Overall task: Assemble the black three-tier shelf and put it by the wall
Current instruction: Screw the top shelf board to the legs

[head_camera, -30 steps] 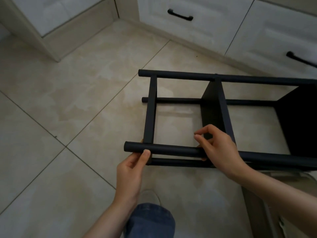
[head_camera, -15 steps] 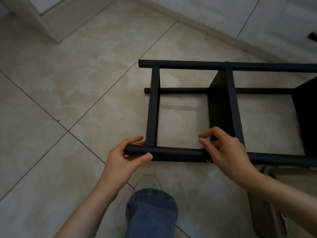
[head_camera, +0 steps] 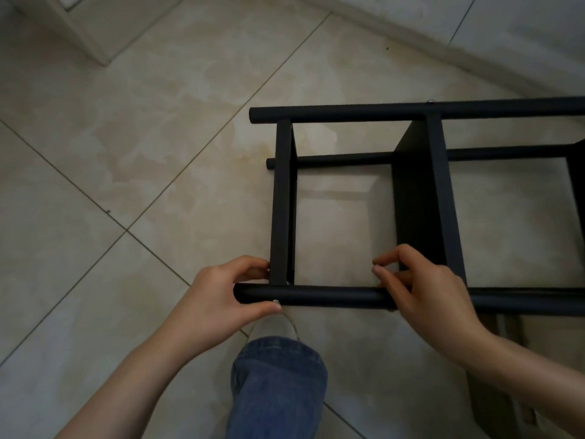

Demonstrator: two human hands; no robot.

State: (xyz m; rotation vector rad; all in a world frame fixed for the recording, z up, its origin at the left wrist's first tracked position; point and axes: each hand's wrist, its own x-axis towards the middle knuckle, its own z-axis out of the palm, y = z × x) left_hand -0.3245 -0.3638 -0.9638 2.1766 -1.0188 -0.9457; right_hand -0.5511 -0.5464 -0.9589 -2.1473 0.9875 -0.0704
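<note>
Large glossy beige floor tiles (head_camera: 133, 128) with thin diagonal grout lines meet pale cabinet fronts (head_camera: 474, 23) along the top edge.

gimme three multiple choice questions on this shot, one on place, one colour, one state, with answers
1. Where does the black shelf lie? A on the tiled floor; B on a table; C on a wall.
2. What colour is the trouser leg? A red; B blue; C white.
3. What does the left hand do? A hangs free; B lies flat; C grips the end of the near pole.
Answers: 1 A, tiles show beneath it. 2 B, blue denim. 3 C, fingers and thumb curl round the pole.
</note>
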